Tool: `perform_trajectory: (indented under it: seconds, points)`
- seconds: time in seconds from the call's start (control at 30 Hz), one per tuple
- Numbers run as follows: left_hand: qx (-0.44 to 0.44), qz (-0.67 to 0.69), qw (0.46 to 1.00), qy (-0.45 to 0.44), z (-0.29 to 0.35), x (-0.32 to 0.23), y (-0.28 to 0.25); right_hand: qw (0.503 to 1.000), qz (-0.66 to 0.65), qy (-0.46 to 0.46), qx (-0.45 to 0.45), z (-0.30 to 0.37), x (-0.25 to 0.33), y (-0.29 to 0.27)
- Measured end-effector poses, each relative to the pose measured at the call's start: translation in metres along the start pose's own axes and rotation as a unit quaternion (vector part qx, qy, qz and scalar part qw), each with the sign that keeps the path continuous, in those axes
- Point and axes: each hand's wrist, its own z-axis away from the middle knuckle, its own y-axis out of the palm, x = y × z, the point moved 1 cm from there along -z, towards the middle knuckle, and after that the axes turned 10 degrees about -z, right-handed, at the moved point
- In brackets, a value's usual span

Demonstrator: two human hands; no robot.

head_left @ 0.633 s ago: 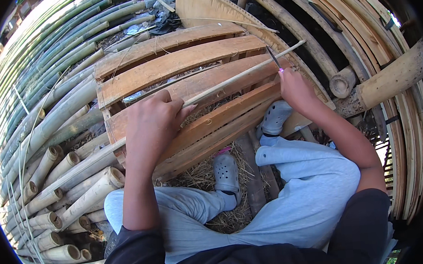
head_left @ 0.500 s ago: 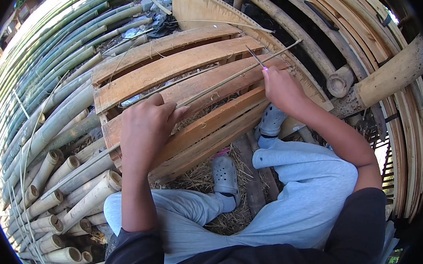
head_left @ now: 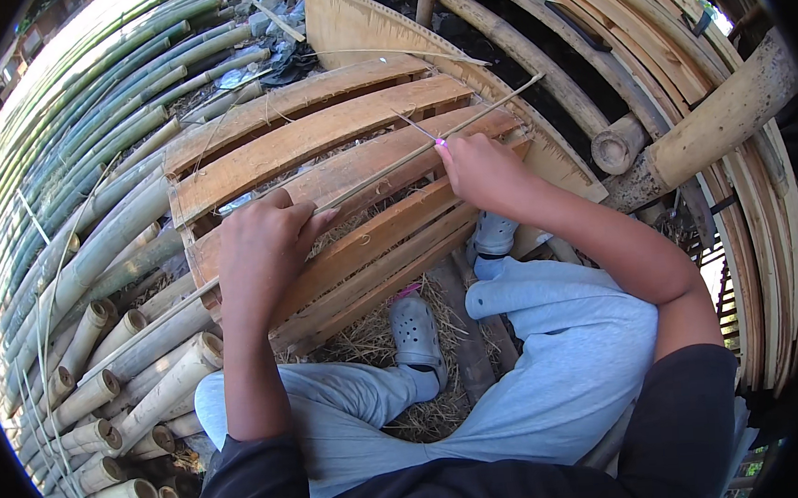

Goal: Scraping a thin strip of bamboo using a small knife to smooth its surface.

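A long thin bamboo strip (head_left: 384, 169) slants across the wooden slatted crate (head_left: 317, 130), its far end up to the right. My left hand (head_left: 265, 244) is closed around the strip near the crate's left side, thumb along it. In my right hand (head_left: 484, 171), the fingers are closed on a knife (head_left: 416, 126) with a slim blade and a pink handle mostly hidden in my grip. The blade crosses over the strip, pointing up and left. Whether its edge touches the strip I cannot tell.
Stacked bamboo poles (head_left: 128, 347) fill the left side. A plywood sheet (head_left: 384, 30) with a ragged edge stands behind the crate. Thick bamboo (head_left: 723, 120) and bent wooden planks (head_left: 760, 251) lie at the right. Straw (head_left: 429, 418) covers the ground around my clogs (head_left: 414, 331).
My right hand has drawn the knife left along the bamboo strip, closer to my left hand. My left hand keeps its grip. The whole view has shifted slightly.
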Motion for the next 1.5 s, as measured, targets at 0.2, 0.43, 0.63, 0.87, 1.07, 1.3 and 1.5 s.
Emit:
perform_trajectory:
  seconds: [0.2,0.43,0.63,0.87,1.07,1.3,1.5]
  points:
    - [0.009,-0.005,1.000,-0.013,0.005,0.009,-0.004,0.996,-0.035,-0.042,0.071,0.001,0.087,0.015]
    - [0.004,0.005,1.000,0.004,0.006,0.009,0.002,0.997,0.007,-0.044,0.062,0.003,0.052,0.002]
    - [0.005,0.016,1.000,0.006,0.006,0.011,0.004,0.986,0.148,0.081,0.007,0.014,-0.030,-0.004]
    - [0.012,0.010,1.000,-0.011,0.002,0.012,-0.002,0.989,0.061,0.132,0.009,0.032,-0.060,-0.030]
    - [0.008,-0.001,1.000,-0.021,0.004,0.008,-0.005,0.995,-0.092,0.020,-0.017,0.004,-0.008,-0.045]
    - [0.018,0.011,1.000,-0.021,0.000,0.003,-0.003,0.996,-0.081,-0.009,0.025,0.003,0.017,-0.017]
    - [0.015,-0.014,1.000,-0.019,0.001,0.004,-0.002,0.998,0.012,-0.059,0.005,0.006,0.056,0.003]
